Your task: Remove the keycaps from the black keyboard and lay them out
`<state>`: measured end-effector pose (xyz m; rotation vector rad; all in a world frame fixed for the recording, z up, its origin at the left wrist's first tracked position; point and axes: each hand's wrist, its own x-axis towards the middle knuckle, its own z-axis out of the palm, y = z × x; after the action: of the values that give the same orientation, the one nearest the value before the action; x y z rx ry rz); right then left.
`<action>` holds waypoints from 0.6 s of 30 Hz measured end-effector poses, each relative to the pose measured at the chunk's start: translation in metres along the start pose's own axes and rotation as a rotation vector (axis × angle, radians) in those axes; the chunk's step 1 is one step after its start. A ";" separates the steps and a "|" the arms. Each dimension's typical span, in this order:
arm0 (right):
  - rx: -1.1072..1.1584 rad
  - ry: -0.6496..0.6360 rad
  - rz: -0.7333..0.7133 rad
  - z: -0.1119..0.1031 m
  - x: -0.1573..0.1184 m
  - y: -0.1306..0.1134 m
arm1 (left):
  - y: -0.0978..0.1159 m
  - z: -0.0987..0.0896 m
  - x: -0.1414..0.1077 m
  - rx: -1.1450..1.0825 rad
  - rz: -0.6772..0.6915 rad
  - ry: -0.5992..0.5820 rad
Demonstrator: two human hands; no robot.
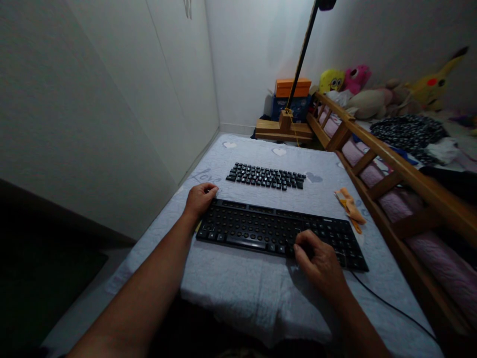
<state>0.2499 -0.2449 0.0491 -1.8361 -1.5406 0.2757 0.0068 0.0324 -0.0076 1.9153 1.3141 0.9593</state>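
Note:
A black keyboard (257, 215) lies on the patterned bedcover, most of its middle keys off and round sockets showing. The space bar, some bottom-row keys and the number pad are still on it. My left hand (200, 200) is closed at the keyboard's far left corner, thumb and fingers pressed together. Over the lower right part of the keys, my right hand (318, 256) makes a pinch; anything between its fingertips is too small to make out. Loose black keycaps (266, 176) sit in rows beyond the keyboard.
Orange-handled items (350, 206) lie right of the keyboard, whose cable (391, 303) runs toward the lower right. A wooden bed rail (395, 161) borders the right side. White cabinet doors (141, 99) stand left. Behind are a wooden stand (285, 127) and plush toys (331, 79).

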 end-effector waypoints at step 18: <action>-0.038 0.033 -0.042 0.002 -0.002 0.004 | 0.003 -0.001 -0.002 0.012 -0.004 -0.001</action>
<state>0.2509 -0.2459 0.0447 -1.8263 -1.5696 0.1962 0.0073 0.0300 -0.0054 1.9213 1.3251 0.9511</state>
